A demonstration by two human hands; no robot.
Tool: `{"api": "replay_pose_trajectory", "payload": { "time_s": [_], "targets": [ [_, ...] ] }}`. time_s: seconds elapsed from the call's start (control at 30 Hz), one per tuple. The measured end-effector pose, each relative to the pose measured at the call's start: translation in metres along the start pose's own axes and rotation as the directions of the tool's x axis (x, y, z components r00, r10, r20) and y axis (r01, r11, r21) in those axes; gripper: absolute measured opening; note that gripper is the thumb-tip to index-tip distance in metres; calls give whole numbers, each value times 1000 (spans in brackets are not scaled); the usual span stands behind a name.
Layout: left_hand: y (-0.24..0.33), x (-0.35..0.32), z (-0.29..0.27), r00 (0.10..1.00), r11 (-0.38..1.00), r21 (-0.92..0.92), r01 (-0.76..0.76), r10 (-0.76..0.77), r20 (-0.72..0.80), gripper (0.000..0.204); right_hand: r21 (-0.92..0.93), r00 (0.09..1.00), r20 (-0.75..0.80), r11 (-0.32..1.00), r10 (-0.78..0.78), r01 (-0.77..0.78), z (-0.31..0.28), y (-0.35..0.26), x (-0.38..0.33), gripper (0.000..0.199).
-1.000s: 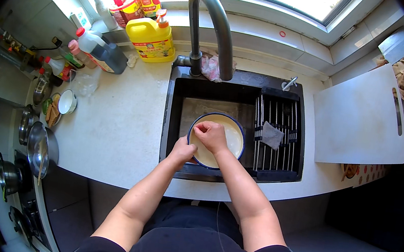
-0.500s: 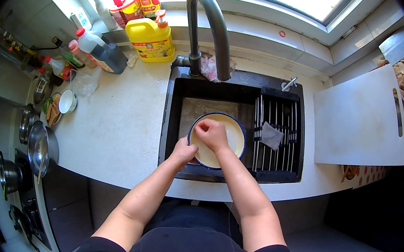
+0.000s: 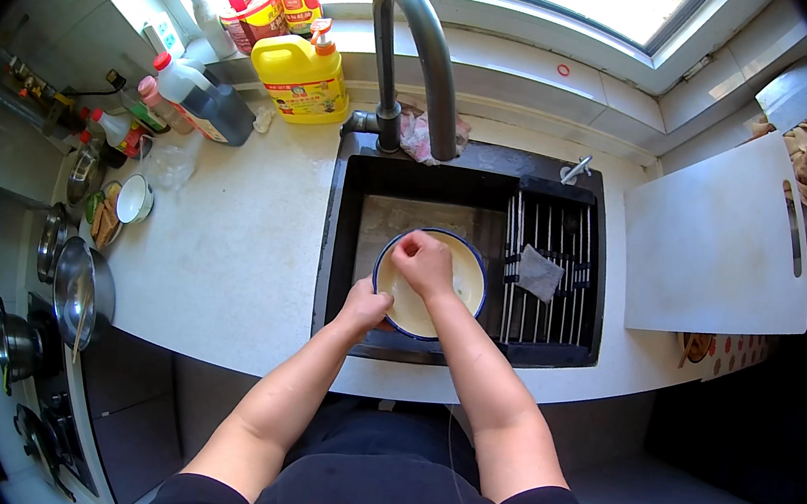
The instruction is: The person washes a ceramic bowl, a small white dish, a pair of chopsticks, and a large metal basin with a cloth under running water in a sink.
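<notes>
A cream enamel basin with a blue rim is held over the black sink. My left hand grips the basin's rim at its near left side, thumb on top. Inside the basin's outline, my right hand is closed with fingers curled toward the palm side. Whatever those fingers hold, if anything, is hidden. A grey tap arches over the sink behind the basin, and no water shows falling from it.
A rack with a grey cloth covers the sink's right part. A white cutting board leans at the right. Left stand a yellow jug, a dark bottle, a small white bowl and a metal bowl.
My hands and the basin stay nearly in place. The whole view has shifted very slightly, and my right hand has moved a little within the basin.
</notes>
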State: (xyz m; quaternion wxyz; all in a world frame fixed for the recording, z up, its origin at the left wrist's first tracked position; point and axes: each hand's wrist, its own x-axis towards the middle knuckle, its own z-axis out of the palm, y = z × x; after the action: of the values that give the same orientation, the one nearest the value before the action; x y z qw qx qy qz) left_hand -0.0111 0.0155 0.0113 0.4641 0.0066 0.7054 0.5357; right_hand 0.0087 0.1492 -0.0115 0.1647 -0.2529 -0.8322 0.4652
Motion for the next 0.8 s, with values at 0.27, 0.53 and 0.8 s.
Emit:
{"api": "replay_pose_trajectory", "payload": {
  "time_s": [0.27, 0.53, 0.8],
  "targets": [
    [-14, 3, 4, 964, 987, -52, -149, 133, -231, 37, -355, 943, -305, 903, 133, -242, -21, 15, -9, 24],
    [2, -17, 5, 992, 983, -181, -13, -9, -123, 44, -284, 970, -144, 931, 193, -228, -42, 16, 16, 20],
    [30, 1, -30, 991, 994, 55, 94, -99, 86, 45, -219, 994, 107, 976, 17, 7, -50, 26, 25, 21]
  ]
}}
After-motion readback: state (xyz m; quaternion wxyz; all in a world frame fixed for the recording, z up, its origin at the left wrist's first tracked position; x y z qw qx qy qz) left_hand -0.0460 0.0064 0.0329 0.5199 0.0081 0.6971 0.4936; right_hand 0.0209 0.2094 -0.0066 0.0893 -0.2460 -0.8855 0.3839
